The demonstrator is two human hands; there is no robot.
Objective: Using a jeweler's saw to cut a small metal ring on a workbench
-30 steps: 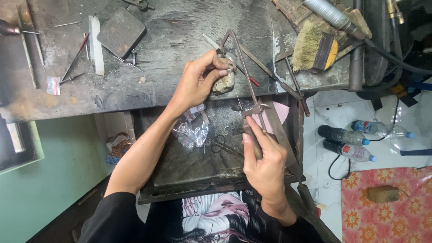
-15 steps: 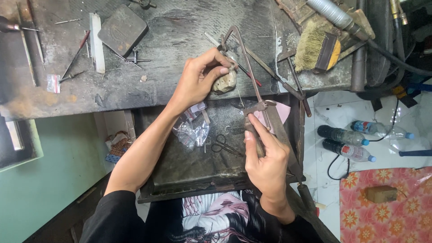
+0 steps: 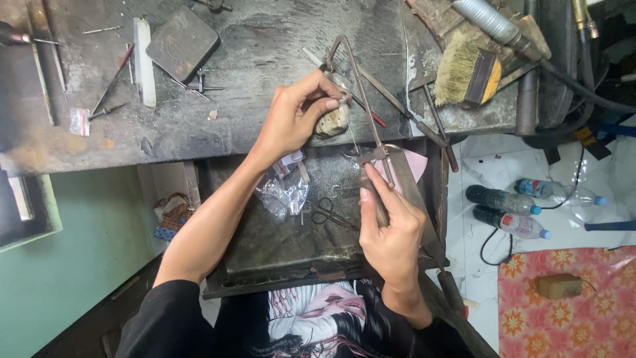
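My right hand grips the wooden handle of a metal jeweller's saw, whose frame rises over the edge of the dark workbench. My left hand pinches a small metal piece against a pale worn bench peg at the bench edge. The thin blade runs down just right of my left fingertips. What the small piece is cannot be made out.
An open metal drawer below holds small scissors and crumpled plastic bags. Files, rods and a dark square block lie on the bench. A brush and a hose lie at right. Bottles sit on the floor.
The saw frame has shifted up and away along the bench while my right hand keeps its grip. My left hand stays on the peg.
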